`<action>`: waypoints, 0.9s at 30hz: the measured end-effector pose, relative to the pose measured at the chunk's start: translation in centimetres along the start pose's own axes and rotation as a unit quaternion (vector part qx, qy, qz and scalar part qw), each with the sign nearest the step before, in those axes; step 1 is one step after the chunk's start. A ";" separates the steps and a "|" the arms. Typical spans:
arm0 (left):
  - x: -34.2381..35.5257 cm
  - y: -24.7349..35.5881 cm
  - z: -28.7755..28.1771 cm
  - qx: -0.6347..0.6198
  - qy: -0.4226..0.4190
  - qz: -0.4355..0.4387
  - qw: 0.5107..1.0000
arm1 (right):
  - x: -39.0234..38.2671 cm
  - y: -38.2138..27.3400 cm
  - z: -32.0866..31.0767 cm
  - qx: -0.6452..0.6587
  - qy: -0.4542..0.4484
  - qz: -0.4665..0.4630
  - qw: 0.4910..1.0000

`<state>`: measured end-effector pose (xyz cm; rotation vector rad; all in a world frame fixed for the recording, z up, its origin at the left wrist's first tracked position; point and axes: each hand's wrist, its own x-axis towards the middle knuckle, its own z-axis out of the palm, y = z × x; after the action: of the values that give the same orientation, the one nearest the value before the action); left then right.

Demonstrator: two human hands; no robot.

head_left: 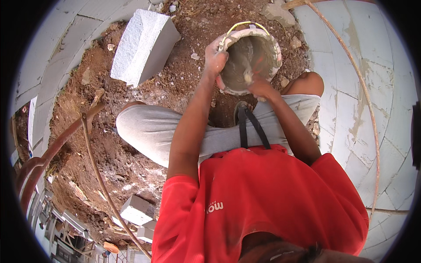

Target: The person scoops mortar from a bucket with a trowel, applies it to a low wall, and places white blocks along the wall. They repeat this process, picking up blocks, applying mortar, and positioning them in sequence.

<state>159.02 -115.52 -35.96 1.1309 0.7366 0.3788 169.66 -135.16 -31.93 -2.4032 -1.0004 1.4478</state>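
1. Bucket [279,57] sits ahead of the bent legs [149,131], over brown dirt [186,81], its mouth turned toward my view.
2. I see the left hand [215,60] grasping its left rim, by the yellow handle [248,22].
3. At the near rim, the right hand [262,89] looks curled; I cannot tell whether it grips anything.

Both arms [190,127] are stretched forward. The left hand [216,58] is curled into a grip; the right hand [262,87] is held nearer the body, its closure unclear.

Rough matt block [133,46], smooth wet-looking paste [242,53], crusted bucket [277,52]
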 end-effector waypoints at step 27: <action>-0.3 1.6 1.6 0.005 0.008 0.036 0.999 | 0.5 1.4 0.4 0.010 -0.017 0.089 0.996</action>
<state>160.08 -116.09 -34.05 1.1685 0.7135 0.4462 170.16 -135.97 -33.15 -2.5166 -0.7903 1.5522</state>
